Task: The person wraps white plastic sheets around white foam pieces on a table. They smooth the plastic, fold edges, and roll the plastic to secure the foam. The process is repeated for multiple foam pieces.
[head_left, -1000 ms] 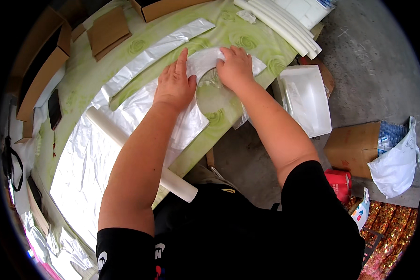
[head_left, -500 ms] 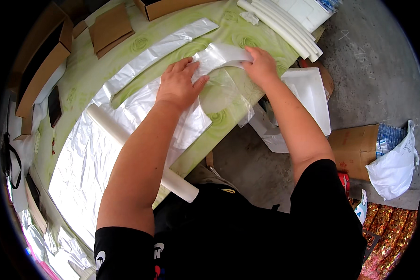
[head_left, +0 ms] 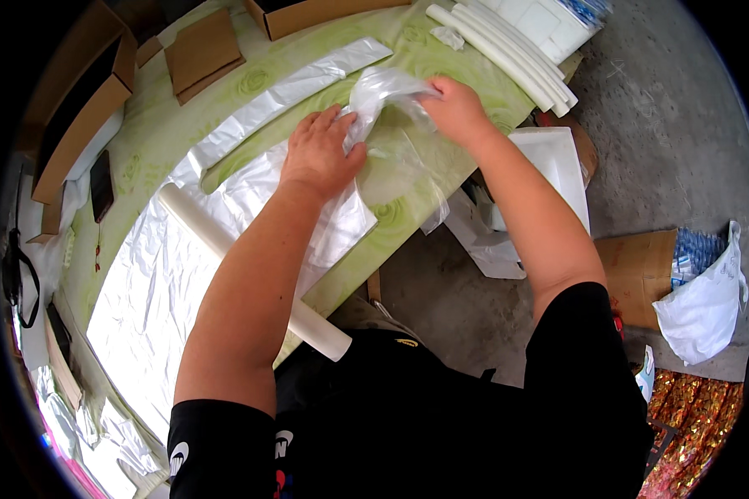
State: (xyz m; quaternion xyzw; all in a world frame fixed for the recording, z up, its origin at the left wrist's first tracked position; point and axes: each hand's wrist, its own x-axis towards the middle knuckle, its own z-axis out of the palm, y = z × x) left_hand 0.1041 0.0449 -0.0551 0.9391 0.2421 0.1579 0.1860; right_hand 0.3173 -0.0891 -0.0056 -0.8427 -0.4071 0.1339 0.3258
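Note:
A stack of white, shiny plastic carrier bags (head_left: 154,274) lies flat on a table with a green rose-patterned cover. One long handle strip (head_left: 283,87) stretches away toward the far side. My left hand (head_left: 318,158) rests on the bags with its fingers spread, the fingertips beside the lifted handle. Pinched in my right hand (head_left: 453,108) is a crumpled, see-through plastic bag handle (head_left: 383,87), raised in an arch off the table. A thin clear plastic sheet (head_left: 420,179) hangs below it at the table's edge. Under my left forearm, a white tube (head_left: 323,331) lies across the bags.
Several white tubes (head_left: 516,58) lie at the far right corner. Flat cardboard (head_left: 204,54) and open cardboard boxes (head_left: 87,108) stand at the back and left, near a dark phone (head_left: 101,187). White containers (head_left: 549,158), a brown carton (head_left: 641,270) and a white bag (head_left: 703,316) are on the floor at right.
My right hand has drawn slightly left toward my left hand. The handle has gone from a smooth, flat band to a bunched, raised arch. My left hand stays on the bags.

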